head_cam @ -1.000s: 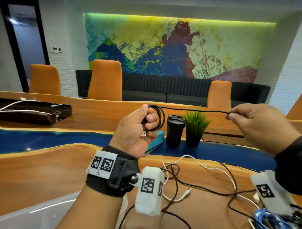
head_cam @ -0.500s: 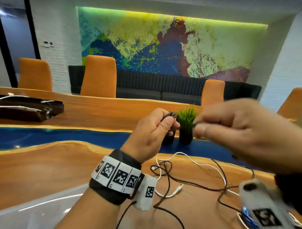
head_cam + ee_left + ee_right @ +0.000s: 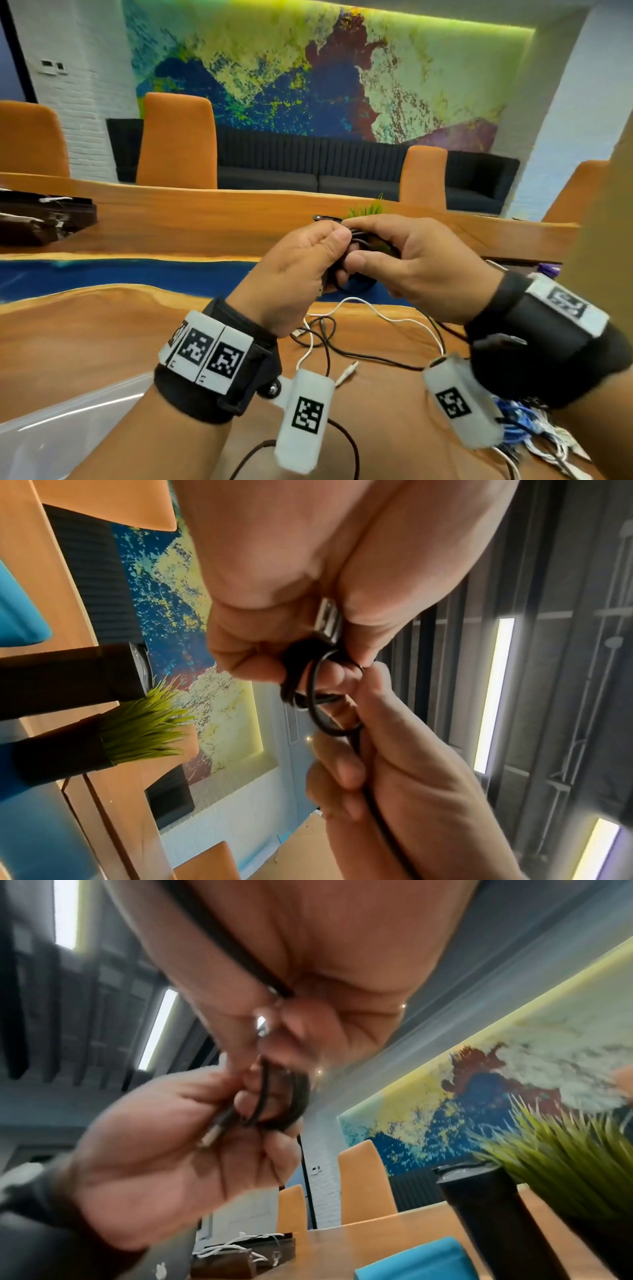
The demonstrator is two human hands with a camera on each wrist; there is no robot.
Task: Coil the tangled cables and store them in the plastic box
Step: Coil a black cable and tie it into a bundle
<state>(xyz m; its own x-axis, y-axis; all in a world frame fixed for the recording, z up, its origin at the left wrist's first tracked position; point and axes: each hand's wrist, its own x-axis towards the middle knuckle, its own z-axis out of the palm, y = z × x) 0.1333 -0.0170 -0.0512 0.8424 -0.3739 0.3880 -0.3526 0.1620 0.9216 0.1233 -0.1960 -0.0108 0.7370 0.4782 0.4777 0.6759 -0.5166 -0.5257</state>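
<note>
- Black cable (image 3: 356, 240) sat in a small coil between your two hands, held up over the wooden table (image 3: 85, 342), where a second earlier it had been stretched out to the right in a long taut run.
- Your right hand (image 3: 411, 270) had come in from the far right to meet the left; its fingers were curled round the free run, laying another loop on.
- Your left hand (image 3: 298, 270) was closed on the coil, thumb pinching the loops, with the metal plug (image 3: 327, 623) tucked against the palm.
- Judging by that, one more turn had been added, but this cable's tail still ran down to the table.
- White cable (image 3: 387, 317) and other black leads lay loose on the table below.
- Clear plastic box (image 3: 68, 428) waited at near left, and I could see no coil in the part that showed.
</note>
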